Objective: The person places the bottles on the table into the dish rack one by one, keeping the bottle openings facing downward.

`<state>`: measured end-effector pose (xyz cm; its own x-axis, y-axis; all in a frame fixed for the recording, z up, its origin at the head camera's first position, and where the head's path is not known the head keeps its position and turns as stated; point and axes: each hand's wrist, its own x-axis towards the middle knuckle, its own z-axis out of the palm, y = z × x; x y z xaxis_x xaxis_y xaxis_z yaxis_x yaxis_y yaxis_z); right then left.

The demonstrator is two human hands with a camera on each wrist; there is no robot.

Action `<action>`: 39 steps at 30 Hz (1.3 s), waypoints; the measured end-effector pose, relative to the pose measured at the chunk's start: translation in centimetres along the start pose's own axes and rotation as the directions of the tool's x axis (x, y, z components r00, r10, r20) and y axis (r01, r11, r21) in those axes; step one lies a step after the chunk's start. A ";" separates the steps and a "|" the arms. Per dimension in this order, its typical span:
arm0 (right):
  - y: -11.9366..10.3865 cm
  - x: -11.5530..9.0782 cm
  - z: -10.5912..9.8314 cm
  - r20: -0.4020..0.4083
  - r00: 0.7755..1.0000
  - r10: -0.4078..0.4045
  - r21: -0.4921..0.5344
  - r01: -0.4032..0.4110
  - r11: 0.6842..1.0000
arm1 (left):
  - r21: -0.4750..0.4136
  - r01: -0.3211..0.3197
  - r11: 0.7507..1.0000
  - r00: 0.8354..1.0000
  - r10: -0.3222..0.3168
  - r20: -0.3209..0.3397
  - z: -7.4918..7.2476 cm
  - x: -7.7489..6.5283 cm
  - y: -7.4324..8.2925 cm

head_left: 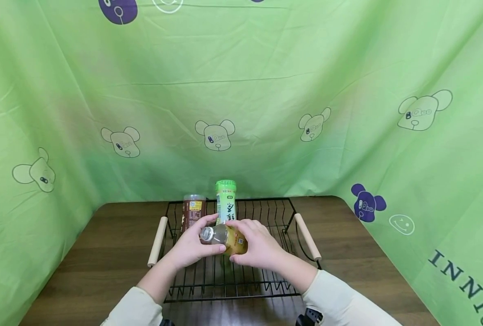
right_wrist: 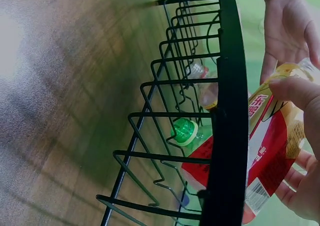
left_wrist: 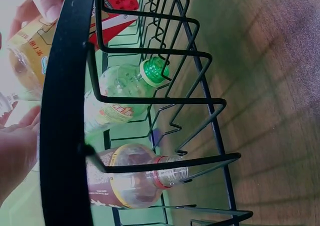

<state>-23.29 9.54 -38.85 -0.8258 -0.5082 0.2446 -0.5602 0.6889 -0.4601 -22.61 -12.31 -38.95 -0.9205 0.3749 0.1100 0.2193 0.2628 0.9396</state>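
A juice bottle [head_left: 235, 241] with a yellow and red label lies tilted above the rack, its clear neck toward the left. My right hand [head_left: 259, 242] grips its body. Around the neck end, my left hand [head_left: 194, 244] is spread, thumb extended in front and fingers behind; whether it bears any weight is unclear. In the right wrist view the left palm [right_wrist: 287, 30] shows beside the neck. Behind the hands stand a green tea bottle [head_left: 226, 199] and a brown-labelled bottle [head_left: 193, 210], both neck down in the black wire rack [head_left: 233, 299].
The rack has wooden handles, one at the left [head_left: 157, 242] and one at the right [head_left: 308, 236]. It sits on a dark wooden table [head_left: 99, 258]. A green printed cloth [head_left: 258, 99] hangs around the back and sides.
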 end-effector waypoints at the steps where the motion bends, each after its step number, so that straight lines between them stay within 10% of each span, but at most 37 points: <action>1: 0.0 0.0 0.0 0.003 1.000 -0.011 -0.010 0.011 1.000 | 0.014 -0.004 1.000 1.000 0.004 -0.004 0.0 0.0 0.0; 23: 0.0 0.2 0.1 0.035 0.998 -0.061 -0.032 0.062 0.998 | 0.123 0.056 0.991 0.991 -0.040 -0.126 0.8 -0.3 -0.7; 39: 1.8 -0.7 -0.8 -0.113 0.977 0.181 0.156 -0.162 0.974 | -0.072 0.053 0.996 0.961 -0.071 -0.266 0.5 -0.7 -1.7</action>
<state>-23.80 11.55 -39.14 -0.9154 -0.3137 0.2523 -0.4018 0.6728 -0.6212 -22.16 -12.53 -40.75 -0.9865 0.1048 0.1255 0.1459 0.2177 0.9651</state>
